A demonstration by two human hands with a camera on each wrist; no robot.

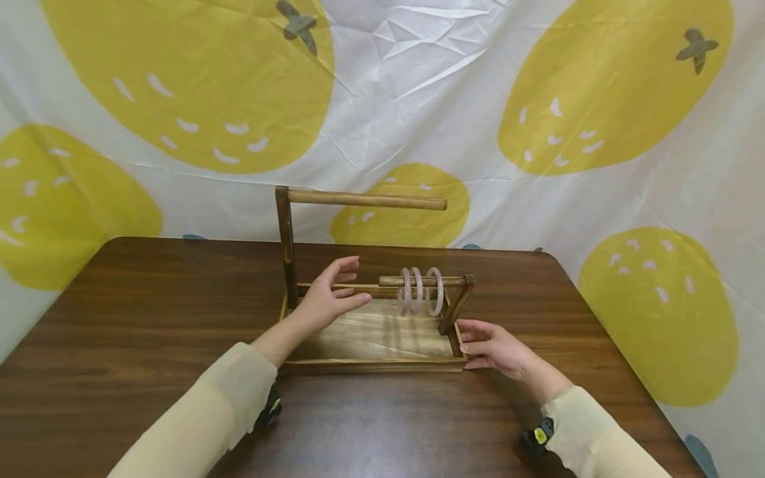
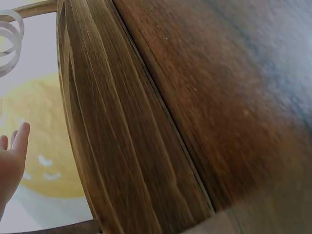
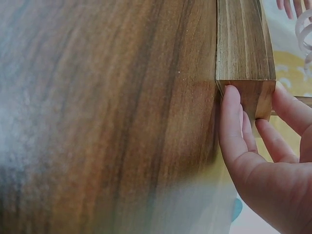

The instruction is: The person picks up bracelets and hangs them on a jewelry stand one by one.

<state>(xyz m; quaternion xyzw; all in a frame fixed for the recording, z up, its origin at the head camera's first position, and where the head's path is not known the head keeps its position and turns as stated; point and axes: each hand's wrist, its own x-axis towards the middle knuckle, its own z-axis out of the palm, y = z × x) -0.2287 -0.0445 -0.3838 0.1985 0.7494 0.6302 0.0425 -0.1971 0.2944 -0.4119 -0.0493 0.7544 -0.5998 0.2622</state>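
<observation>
A wooden rack stands on the table, built on a shallow tray. From its tall left post an upper bar reaches rightward; a lower bar reaches leftward from the short right post. Several pale, translucent bangles hang on the lower bar, and bangles also show in the left wrist view. My left hand is over the tray, left of the bangles, with fingers loosely extended and holding nothing. At the tray's right end, my right hand holds the end wall, fingertips spread across it.
The brown wooden table extends around the rack on all sides. Behind it hangs a white cloth printed with large yellow fruit. Dark wrist devices show at the left cuff and the right cuff.
</observation>
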